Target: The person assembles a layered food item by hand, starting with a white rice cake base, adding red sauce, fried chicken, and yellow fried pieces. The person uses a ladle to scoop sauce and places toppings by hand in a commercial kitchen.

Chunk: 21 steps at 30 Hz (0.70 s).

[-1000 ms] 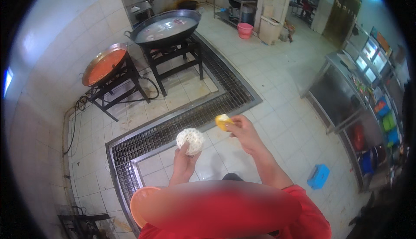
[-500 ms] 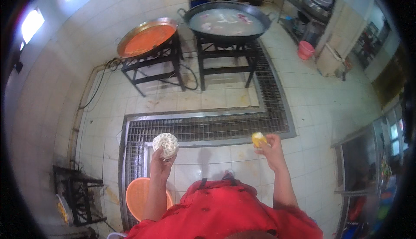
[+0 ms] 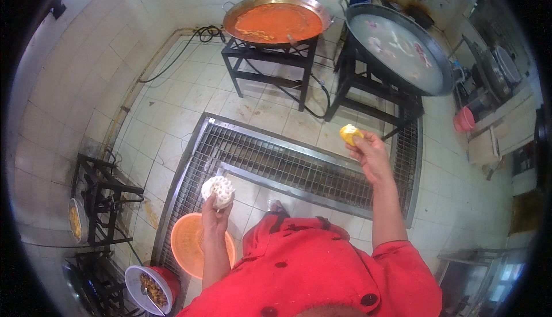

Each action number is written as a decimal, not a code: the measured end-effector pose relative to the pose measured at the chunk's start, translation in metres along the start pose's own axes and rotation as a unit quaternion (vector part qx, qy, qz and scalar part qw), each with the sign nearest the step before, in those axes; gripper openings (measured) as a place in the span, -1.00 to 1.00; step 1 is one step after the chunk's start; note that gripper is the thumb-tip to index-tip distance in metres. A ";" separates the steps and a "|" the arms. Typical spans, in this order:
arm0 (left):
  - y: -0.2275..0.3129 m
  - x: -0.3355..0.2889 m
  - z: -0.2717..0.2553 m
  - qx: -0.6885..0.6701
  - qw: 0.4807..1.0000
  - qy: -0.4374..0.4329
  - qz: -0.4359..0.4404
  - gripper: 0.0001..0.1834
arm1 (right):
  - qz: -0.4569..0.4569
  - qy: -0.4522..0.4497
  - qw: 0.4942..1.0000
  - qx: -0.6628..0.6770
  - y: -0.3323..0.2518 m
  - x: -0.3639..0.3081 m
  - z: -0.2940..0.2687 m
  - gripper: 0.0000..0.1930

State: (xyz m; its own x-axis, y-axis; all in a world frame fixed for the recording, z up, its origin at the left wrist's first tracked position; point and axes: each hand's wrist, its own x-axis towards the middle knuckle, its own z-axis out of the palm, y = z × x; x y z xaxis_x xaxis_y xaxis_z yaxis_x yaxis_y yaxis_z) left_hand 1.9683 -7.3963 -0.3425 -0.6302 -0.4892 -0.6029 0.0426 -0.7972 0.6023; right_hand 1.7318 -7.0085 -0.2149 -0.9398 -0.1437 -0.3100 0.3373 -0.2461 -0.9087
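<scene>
In my left hand (image 3: 216,212) is a white, rounded piece full of holes (image 3: 219,191), gripped from below with the fingers curled round it. It hangs above the rim of an orange plastic basket (image 3: 183,233). My right hand (image 3: 370,155) is reached forward to the right, pinching a small yellow thing with a white top (image 3: 349,135); its kind is unclear. Beyond it, on a black metal stand, is a wide pan of orange-red liquid (image 3: 277,24). Right of that stands a large dark wok (image 3: 397,47) of cloudy liquid with pale and reddish pieces in it.
A floor drain grating (image 3: 276,162) runs in front of me. At lower left are a black stand (image 3: 103,199) and a tub (image 3: 133,282) holding brown chunks and a utensil. A hose (image 3: 325,95) trails between the pan stands. A pink bucket (image 3: 463,120) stands far right.
The view has turned left, bringing the pan of orange-red liquid ahead of me. My right hand has moved farther forward with the yellow thing. My left hand still holds the white piece.
</scene>
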 end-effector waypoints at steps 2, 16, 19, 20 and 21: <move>0.021 0.025 0.037 0.017 0.999 -0.035 0.010 -0.52 | -0.026 0.006 0.999 -0.027 -0.008 0.034 0.012 -0.58; 0.066 0.259 0.258 0.004 0.988 -0.145 -0.045 -0.49 | -0.173 0.130 0.968 -0.126 -0.094 0.299 0.037 -0.69; 0.083 0.309 0.286 0.001 0.987 -0.152 -0.049 -0.51 | -0.217 0.125 0.956 -0.151 -0.117 0.391 0.065 -0.72; 0.090 0.324 0.284 -0.003 0.989 -0.140 -0.042 -0.51 | -0.242 0.118 0.947 -0.176 -0.123 0.421 0.082 -0.73; 0.095 0.337 0.274 -0.004 0.992 -0.118 -0.036 -0.51 | -0.281 0.118 0.925 -0.227 -0.121 0.461 0.086 -0.71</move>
State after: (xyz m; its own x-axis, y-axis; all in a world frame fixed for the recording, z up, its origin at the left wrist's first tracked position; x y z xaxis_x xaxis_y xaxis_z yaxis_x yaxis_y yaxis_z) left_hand 1.5475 -7.5397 -0.3445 -0.7962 -0.3341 -0.5044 -0.0038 -0.8309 0.5564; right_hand 1.2619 -7.1278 -0.2235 -0.9638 0.1106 0.2426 -0.2149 0.2166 -0.9523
